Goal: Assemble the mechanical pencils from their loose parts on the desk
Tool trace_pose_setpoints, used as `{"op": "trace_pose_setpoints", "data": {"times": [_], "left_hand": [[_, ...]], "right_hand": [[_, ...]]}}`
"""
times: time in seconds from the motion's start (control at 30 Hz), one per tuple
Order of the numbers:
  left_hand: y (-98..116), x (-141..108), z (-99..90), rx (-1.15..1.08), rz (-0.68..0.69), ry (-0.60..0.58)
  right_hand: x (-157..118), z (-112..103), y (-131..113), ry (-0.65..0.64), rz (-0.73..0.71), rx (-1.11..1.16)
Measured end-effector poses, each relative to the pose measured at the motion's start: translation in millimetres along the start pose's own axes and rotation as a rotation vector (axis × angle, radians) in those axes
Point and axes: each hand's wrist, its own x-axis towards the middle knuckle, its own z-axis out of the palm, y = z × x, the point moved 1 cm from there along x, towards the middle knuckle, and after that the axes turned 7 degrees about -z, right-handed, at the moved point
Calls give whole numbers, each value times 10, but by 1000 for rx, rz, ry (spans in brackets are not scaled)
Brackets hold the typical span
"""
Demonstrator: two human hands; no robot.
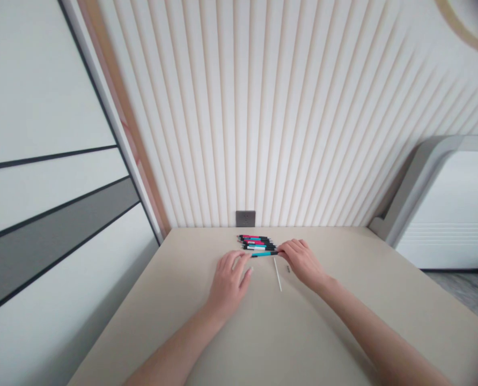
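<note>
A blue pen with dark ends lies crosswise between my hands, in front of a row of several pens in red, blue, white and black. My left hand is at its left end, fingertips touching it, thumb apart from the fingers. At the right end, my right hand has its fingers closed on the pen. A thin white stick, perhaps a refill, lies on the table between the hands. Beside it, near my right hand, is a small dark piece, too small to make out.
The beige table meets a ribbed white wall. A dark socket is on the wall just behind the pens. A white and grey cabinet stands at the left, and a grey-framed white headboard at the right.
</note>
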Motion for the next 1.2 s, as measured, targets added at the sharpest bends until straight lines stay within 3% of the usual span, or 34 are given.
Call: {"op": "trace_pose_setpoints", "data": {"times": [0.17, 0.37, 0.6, 1.0, 1.2], "left_hand": [[-43, 7, 20, -48, 33, -25], [-87, 46, -30, -103, 95, -28], [-73, 29, -31, -147, 91, 35], [-54, 25, 40, -203, 25, -65], [-20, 15, 47, -206, 48, -96]], "right_hand": [[-410, -70, -104, 72, 115, 241], [-441, -120, -181, 166, 257, 545], [-444, -20, -278, -9, 450, 820], [-431, 27, -290, -57, 489, 886], [-445, -30, -375, -246, 388, 966]]}}
